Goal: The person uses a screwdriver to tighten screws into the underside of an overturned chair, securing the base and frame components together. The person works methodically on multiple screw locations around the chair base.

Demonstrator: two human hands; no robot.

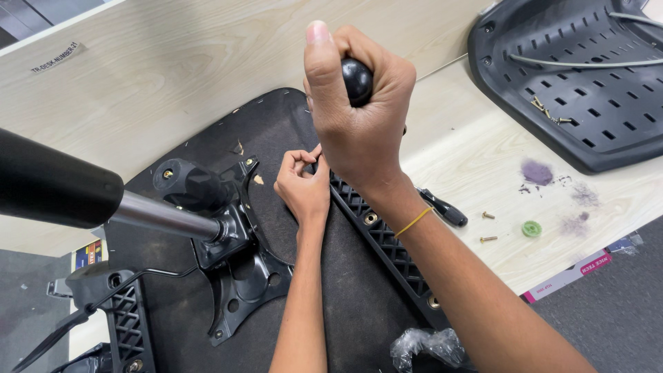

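Black round screwdriver handle (357, 81) clenched in right hand (359, 131), upright over chair seat underside (345, 290) at desk (476, 159) near edge. Left hand (302, 186) pinches tip at armrest bracket (387, 242). Handle smooth, likely slippery; seat bulky, stiff.

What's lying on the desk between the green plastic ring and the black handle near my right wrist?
In the head view, two small brass screws lie on the bare desk between the green ring and the black handle.

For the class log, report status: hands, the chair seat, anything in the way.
Right hand gripping black tool handle. Left hand pinching at armrest bracket. Chair seat upside down on desk. Loose screws lie clear.
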